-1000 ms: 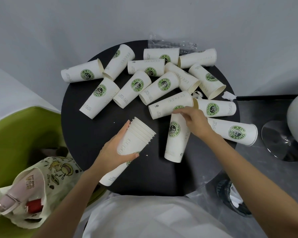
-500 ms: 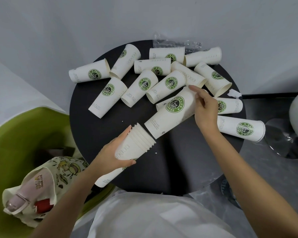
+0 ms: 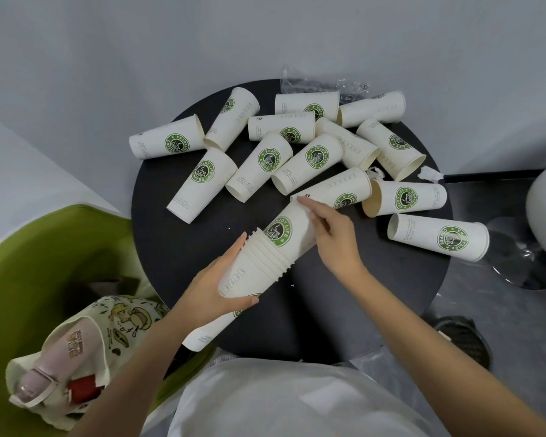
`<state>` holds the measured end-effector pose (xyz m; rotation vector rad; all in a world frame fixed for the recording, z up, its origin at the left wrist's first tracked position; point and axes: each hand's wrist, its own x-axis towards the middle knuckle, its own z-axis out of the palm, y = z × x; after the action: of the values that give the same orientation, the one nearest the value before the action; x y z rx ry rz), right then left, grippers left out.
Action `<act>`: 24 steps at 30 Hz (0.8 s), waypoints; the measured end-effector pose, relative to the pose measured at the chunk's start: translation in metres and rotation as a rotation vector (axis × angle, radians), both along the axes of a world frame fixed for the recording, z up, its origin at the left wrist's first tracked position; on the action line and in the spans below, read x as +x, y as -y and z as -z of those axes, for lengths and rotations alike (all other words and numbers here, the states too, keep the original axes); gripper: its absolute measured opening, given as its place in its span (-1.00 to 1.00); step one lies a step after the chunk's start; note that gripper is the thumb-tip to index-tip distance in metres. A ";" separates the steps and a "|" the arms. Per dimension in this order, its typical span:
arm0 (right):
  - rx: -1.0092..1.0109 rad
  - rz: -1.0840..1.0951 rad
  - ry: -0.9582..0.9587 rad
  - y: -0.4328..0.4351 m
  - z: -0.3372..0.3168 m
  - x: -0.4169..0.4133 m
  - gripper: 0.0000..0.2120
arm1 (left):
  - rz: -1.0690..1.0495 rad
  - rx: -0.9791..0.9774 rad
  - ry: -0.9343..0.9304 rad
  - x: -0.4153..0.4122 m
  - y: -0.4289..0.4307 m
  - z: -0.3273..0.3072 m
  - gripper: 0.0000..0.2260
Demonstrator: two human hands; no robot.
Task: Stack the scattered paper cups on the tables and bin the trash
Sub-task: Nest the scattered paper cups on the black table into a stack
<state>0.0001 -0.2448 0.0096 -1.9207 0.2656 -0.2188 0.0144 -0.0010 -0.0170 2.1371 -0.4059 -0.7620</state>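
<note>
Paper cup (image 3: 292, 230), held by right hand (image 3: 334, 239), lies half hidden inside stack (image 3: 249, 279).

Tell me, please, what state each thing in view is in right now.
Left hand: grips the nested stack.
Right hand: fingers curled round the single cup.
Single cup: partly pushed into the stack's open end.
Loose cups: lying on their sides on the black table.
Plastic wrapper: crumpled at the table's far edge.
Tote bag: open on the green chair.

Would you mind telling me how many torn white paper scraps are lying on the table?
2. One scrap sits among the cups mid-table; the other scrap lies at the right rim. Cups may hide more.
</note>
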 end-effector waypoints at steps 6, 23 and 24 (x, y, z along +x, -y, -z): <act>0.023 -0.080 -0.069 -0.014 0.003 -0.007 -0.67 | 0.032 0.018 0.026 0.000 0.009 -0.003 -0.08; 0.165 -0.145 -0.159 -0.011 0.009 -0.015 -0.69 | 0.031 -0.022 -0.012 -0.004 0.033 -0.007 -0.15; 0.171 -0.140 -0.157 -0.010 0.010 -0.014 -0.69 | 0.031 -0.023 -0.018 -0.004 0.035 -0.007 -0.15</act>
<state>-0.0143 -0.2348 -0.0003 -1.7798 0.2448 0.0471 0.0101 -0.0364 -0.0101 2.1058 -0.4373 -0.7903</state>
